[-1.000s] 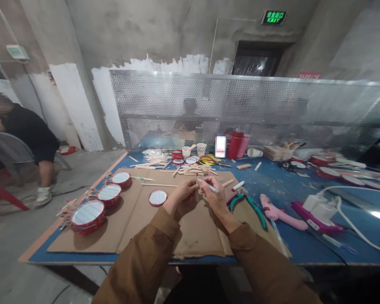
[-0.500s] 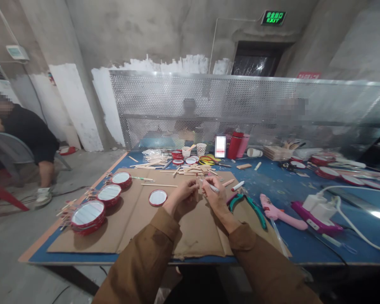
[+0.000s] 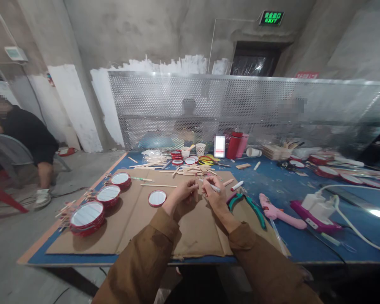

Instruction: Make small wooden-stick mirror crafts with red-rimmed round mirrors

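Both of my hands are close together over the brown cardboard (image 3: 139, 219). My right hand (image 3: 214, 190) is closed on a white marker, its tip pointing left toward the other hand. Fingers pinched, my left hand (image 3: 185, 193) holds something too small to make out. Left of it lies a small round red-rimmed disc (image 3: 157, 198) with a white face. Three red drum-like rounds, the nearest the largest (image 3: 87, 215), stand along the cardboard's left side. Beyond my hands is a pile of wooden sticks (image 3: 193, 169).
Right of my hands lie teal-handled pliers (image 3: 255, 211), a pink glue gun (image 3: 281, 216) and a purple power strip (image 3: 316, 219) with white cables. Behind stand a red bottle (image 3: 234, 145), paper cups and a mesh screen (image 3: 164, 97). A person (image 3: 28, 131) sits at far left.
Almost nothing differs. The view has shifted very slightly, and both hands keep nearly the same pose, with the marker still in my right hand.
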Tool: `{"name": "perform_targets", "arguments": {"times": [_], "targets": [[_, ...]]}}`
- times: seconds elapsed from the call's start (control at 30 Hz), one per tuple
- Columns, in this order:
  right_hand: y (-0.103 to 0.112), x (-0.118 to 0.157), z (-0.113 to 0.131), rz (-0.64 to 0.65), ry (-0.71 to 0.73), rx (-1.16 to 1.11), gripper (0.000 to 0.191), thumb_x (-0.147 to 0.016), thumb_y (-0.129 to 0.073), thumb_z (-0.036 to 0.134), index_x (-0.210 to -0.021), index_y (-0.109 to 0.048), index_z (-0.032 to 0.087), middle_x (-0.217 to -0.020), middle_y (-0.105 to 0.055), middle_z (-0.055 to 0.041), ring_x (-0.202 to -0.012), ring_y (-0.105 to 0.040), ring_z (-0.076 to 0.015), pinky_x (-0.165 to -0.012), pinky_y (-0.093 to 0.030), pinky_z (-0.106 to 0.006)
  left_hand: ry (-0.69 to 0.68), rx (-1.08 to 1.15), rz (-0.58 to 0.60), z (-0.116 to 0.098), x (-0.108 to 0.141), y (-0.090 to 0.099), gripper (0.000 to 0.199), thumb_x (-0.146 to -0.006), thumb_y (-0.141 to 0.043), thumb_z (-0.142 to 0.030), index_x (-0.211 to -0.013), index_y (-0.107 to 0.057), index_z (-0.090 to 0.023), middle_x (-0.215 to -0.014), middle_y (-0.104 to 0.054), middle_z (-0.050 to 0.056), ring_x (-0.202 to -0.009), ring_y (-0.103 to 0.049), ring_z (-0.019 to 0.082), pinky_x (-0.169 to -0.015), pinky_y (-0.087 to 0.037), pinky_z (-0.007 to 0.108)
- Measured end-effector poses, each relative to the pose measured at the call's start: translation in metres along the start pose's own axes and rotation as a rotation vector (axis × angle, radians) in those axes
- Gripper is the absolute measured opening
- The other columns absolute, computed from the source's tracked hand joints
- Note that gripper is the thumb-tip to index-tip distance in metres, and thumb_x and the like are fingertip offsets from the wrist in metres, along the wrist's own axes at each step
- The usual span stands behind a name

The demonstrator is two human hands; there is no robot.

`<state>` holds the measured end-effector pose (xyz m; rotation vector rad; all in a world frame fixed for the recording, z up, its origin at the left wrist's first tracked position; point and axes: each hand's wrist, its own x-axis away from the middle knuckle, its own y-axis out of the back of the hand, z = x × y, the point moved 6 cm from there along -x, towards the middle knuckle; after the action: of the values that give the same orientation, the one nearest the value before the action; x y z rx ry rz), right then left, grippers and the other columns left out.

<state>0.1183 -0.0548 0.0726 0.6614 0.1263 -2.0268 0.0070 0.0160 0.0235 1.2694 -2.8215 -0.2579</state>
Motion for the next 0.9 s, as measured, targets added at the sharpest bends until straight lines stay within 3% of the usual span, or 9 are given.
{"name": "perform_targets", "arguments": {"times": [0.27, 0.53, 0.9], "targets": [[0.0, -0.001, 0.012, 0.017, 0.159, 0.108, 0.02, -0.081, -0.051, 0.04, -0.077, -0.059, 0.022, -0.063, -0.063, -0.0014, -0.073, -0.063, -0.0198, -0.079, -0.048, -0.034, 0.004, 0.005, 0.005, -0.003, 0.0, 0.0, 0.034, -0.084, -0.059, -0.05, -0.088, -0.054, -0.016, -0.049, -0.049, -0.008, -0.031, -0.042, 0.005, -0.034, -0.03, 0.016], [-0.003, 0.0, 0.005, 0.049, 0.158, 0.11, 0.021, -0.082, -0.053, 0.04, -0.081, -0.061, 0.021, -0.061, -0.062, 0.0001, -0.068, -0.063, -0.019, -0.076, -0.049, -0.033, 0.02, -0.012, 0.0, -0.007, 0.003, -0.001, 0.026, -0.086, -0.056, -0.042, -0.087, -0.054, -0.016, -0.049, -0.047, -0.007, -0.032, -0.042, 0.006, -0.034, -0.03, 0.017], [-0.003, 0.0, 0.005, 0.058, 0.168, 0.134, 0.021, -0.083, -0.051, 0.039, -0.082, -0.061, 0.021, -0.061, -0.064, -0.0011, -0.07, -0.065, -0.0197, -0.075, -0.049, -0.033, 0.006, 0.008, 0.006, -0.005, 0.001, -0.001, 0.03, -0.085, -0.059, -0.045, -0.089, -0.055, -0.015, -0.049, -0.049, -0.007, -0.031, -0.043, 0.007, -0.033, -0.031, 0.018]]}}
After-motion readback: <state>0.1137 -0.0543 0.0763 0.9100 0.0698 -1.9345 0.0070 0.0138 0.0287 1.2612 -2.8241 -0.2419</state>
